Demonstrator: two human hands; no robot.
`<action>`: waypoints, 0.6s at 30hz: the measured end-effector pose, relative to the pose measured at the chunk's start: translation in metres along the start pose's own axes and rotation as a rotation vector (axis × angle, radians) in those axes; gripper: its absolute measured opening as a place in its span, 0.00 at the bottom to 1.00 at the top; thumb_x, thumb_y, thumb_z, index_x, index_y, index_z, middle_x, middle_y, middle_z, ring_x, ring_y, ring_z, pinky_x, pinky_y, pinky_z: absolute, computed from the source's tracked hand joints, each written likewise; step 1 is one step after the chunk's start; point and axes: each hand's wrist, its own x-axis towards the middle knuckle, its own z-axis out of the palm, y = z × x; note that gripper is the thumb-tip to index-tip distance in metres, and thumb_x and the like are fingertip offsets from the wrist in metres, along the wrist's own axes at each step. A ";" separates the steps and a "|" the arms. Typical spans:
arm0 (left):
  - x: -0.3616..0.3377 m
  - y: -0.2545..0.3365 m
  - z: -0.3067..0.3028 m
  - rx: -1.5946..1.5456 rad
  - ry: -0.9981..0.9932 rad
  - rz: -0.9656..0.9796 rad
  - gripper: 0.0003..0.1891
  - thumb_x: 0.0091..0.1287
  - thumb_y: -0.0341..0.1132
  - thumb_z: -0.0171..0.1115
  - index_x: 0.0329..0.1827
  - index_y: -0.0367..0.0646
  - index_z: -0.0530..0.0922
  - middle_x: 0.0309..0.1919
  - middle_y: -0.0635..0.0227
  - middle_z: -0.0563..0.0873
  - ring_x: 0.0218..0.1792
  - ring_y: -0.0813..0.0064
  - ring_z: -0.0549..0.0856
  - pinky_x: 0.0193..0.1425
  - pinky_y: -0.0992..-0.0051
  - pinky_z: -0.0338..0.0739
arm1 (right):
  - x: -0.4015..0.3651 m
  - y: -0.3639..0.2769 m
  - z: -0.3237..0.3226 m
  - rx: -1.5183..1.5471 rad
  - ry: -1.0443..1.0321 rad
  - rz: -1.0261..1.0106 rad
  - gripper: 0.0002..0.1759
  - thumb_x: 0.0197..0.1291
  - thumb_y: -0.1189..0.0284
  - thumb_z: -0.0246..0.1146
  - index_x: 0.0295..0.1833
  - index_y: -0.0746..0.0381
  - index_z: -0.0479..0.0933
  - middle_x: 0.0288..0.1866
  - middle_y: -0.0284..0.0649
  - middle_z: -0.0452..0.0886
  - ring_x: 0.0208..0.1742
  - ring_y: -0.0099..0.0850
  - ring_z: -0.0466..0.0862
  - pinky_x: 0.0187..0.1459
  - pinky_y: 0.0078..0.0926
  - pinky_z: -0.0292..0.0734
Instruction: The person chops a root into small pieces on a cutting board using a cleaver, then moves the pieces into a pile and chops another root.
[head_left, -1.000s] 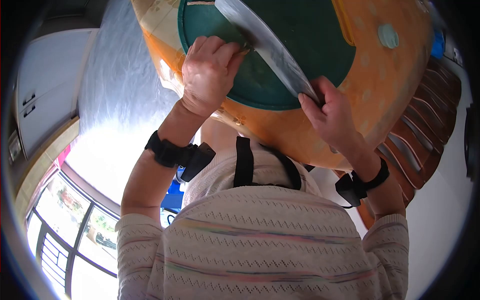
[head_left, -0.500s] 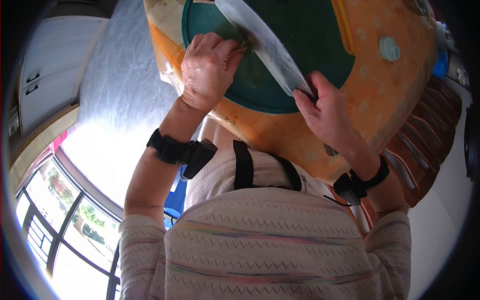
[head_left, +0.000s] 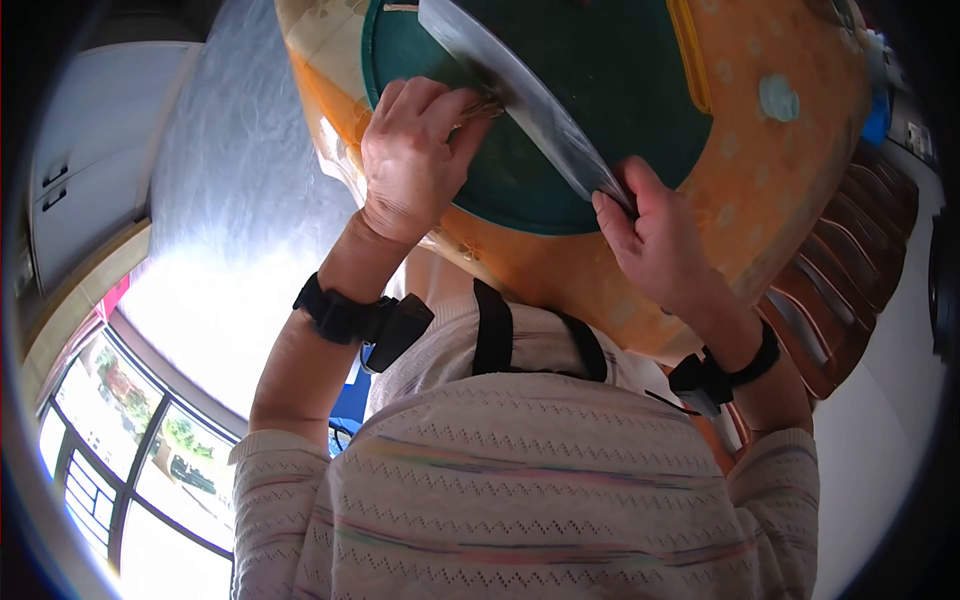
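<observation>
My right hand (head_left: pixel 662 240) grips a large kitchen knife (head_left: pixel 540 110), thumb on the side of the blade near the handle. The broad blade slants up and left across a round green cutting board (head_left: pixel 630 120). At the board's left side, my left hand (head_left: pixel 412 160) is closed in a pinch, its fingertips right beside the blade. A small brownish bundle (head_left: pixel 484 110) pokes out between thumb and forefinger; I cannot tell what it is. Another small pale strip (head_left: pixel 400 7) lies near the board's far left edge.
An orange patterned tablecloth (head_left: pixel 770 190) covers the table under the board. A yellow-edged object (head_left: pixel 688 55) overlaps the board's right side. To its right is a small whitish plastic piece (head_left: pixel 778 98). Brown wooden chairs (head_left: pixel 825 290) line the right side.
The view has shifted slightly. My left fingers have moved a little toward the blade, and more of the brownish bundle shows. The knife remains in my right hand over the board.
</observation>
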 end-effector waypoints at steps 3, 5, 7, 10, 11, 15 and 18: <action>0.000 -0.002 0.006 -0.036 0.011 0.025 0.09 0.49 0.26 0.72 0.34 0.43 0.84 0.33 0.67 0.83 0.36 0.66 0.82 0.40 0.71 0.78 | -0.001 -0.001 -0.002 -0.081 -0.014 -0.034 0.09 0.63 0.74 0.59 0.35 0.63 0.65 0.16 0.44 0.71 0.17 0.44 0.75 0.19 0.35 0.67; 0.000 -0.003 0.008 -0.046 0.027 0.046 0.09 0.49 0.25 0.72 0.34 0.44 0.84 0.33 0.67 0.83 0.36 0.65 0.82 0.40 0.71 0.78 | -0.001 0.000 -0.001 -0.141 -0.023 -0.083 0.09 0.63 0.74 0.58 0.35 0.62 0.64 0.15 0.44 0.70 0.17 0.45 0.75 0.18 0.36 0.66; 0.000 -0.003 0.010 -0.060 0.016 0.042 0.09 0.50 0.24 0.71 0.35 0.43 0.85 0.34 0.67 0.83 0.37 0.66 0.82 0.40 0.72 0.79 | -0.002 0.001 -0.001 -0.218 -0.029 -0.135 0.09 0.64 0.74 0.56 0.35 0.61 0.62 0.14 0.43 0.69 0.16 0.46 0.75 0.18 0.38 0.67; -0.001 -0.004 0.010 -0.057 0.036 0.069 0.09 0.50 0.24 0.70 0.35 0.43 0.85 0.34 0.67 0.83 0.36 0.66 0.82 0.40 0.72 0.79 | -0.002 -0.001 0.000 -0.306 -0.024 -0.176 0.09 0.65 0.74 0.55 0.36 0.62 0.61 0.14 0.44 0.70 0.17 0.46 0.76 0.18 0.39 0.68; -0.002 -0.003 0.011 -0.056 0.037 0.068 0.09 0.50 0.24 0.70 0.35 0.43 0.85 0.34 0.67 0.83 0.36 0.66 0.82 0.40 0.72 0.79 | -0.002 0.000 -0.001 -0.307 -0.025 -0.178 0.09 0.65 0.74 0.55 0.36 0.62 0.61 0.14 0.44 0.70 0.17 0.46 0.76 0.18 0.39 0.68; -0.004 -0.002 0.014 -0.057 0.038 0.069 0.09 0.49 0.23 0.70 0.35 0.43 0.85 0.34 0.67 0.83 0.36 0.67 0.82 0.40 0.72 0.79 | -0.001 0.002 -0.002 -0.300 -0.036 -0.181 0.09 0.65 0.74 0.55 0.36 0.62 0.61 0.14 0.44 0.70 0.17 0.46 0.76 0.18 0.39 0.68; -0.004 -0.001 0.013 -0.057 0.047 0.079 0.09 0.49 0.22 0.70 0.34 0.42 0.84 0.34 0.67 0.83 0.35 0.67 0.82 0.39 0.72 0.79 | -0.001 0.001 -0.002 -0.279 -0.032 -0.180 0.08 0.65 0.74 0.55 0.37 0.62 0.62 0.13 0.43 0.69 0.16 0.46 0.76 0.18 0.39 0.68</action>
